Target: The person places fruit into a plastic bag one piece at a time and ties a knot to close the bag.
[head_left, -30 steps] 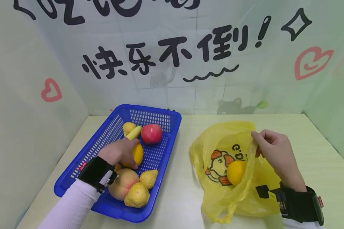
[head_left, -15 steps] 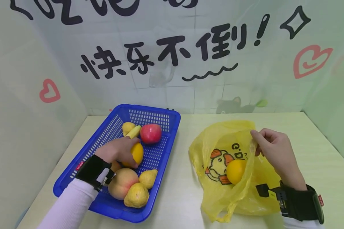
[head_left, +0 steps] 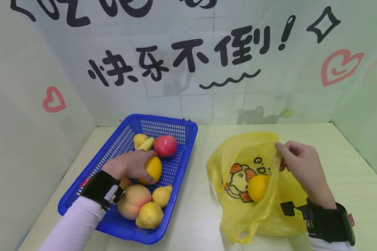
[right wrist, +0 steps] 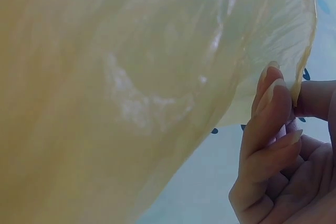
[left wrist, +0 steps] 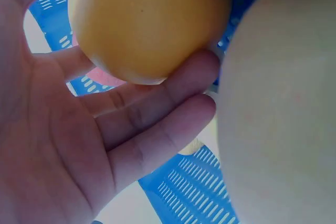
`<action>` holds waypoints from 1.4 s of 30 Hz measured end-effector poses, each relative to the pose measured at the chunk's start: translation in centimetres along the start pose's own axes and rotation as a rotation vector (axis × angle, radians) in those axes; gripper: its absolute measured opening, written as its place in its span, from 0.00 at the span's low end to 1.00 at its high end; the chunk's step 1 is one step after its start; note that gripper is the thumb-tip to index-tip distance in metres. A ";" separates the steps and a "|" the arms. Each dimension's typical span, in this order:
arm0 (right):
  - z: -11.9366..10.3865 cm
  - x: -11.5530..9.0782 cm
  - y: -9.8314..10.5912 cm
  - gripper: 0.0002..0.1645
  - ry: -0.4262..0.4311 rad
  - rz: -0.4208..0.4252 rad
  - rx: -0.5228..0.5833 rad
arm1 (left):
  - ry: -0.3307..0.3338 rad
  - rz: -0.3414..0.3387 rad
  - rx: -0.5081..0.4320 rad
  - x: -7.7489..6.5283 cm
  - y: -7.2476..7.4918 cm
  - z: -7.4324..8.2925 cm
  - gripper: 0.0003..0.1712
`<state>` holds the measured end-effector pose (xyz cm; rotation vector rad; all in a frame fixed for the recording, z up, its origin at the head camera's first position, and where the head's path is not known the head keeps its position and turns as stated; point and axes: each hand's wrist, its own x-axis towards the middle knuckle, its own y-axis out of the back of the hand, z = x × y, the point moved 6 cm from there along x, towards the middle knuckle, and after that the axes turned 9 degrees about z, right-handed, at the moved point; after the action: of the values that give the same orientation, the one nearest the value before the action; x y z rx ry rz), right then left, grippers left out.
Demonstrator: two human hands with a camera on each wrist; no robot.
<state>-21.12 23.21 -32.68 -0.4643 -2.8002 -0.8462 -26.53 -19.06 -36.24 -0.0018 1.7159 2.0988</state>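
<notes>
My left hand (head_left: 132,165) reaches into the blue basket (head_left: 179,195) and holds an orange (head_left: 154,169) between its thumb and fingers. In the left wrist view the fingers curl under the smooth orange (left wrist: 149,24). Below that hand in the basket lie a peach (head_left: 134,202) and two lumpy yellow fruits, one of them nearest the front (head_left: 149,215). On the right, my right hand (head_left: 301,164) pinches the rim of a yellow plastic bag (head_left: 238,150) and lifts it. Another orange (head_left: 258,188) sits inside the bag, on its printed side.
At the basket's far end are a red apple-like fruit (head_left: 165,146), a banana (head_left: 147,144) and a small yellow fruit (head_left: 140,140). A strip of pale tabletop (head_left: 194,195) runs between basket and bag. Behind stands a printed curtain (head_left: 188,101).
My left hand has shifted the orange slightly to the right within the basket. The right hand keeps its pinch on the bag's rim without visible movement.
</notes>
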 end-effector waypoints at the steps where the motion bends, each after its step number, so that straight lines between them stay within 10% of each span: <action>1: 0.0 0.0 0.0 0.25 0.000 0.001 0.001 | -0.005 0.002 -0.007 0.0 0.0 0.1 0.44; 20: -0.1 0.1 0.8 0.25 0.017 0.048 0.027 | -0.208 0.281 -0.116 -3.0 5.9 5.4 0.49; 35: 0.2 0.3 1.9 0.23 0.003 0.095 0.123 | -0.526 0.137 -0.255 -2.5 5.3 17.6 0.46; 42: 0.0 0.2 1.8 0.22 0.006 0.089 0.124 | -0.574 0.116 -0.243 -0.6 4.2 21.4 0.48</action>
<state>-20.72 24.71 -31.75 -0.5607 -2.7820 -0.6504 -21.70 0.13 -27.16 0.5806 1.1410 2.1005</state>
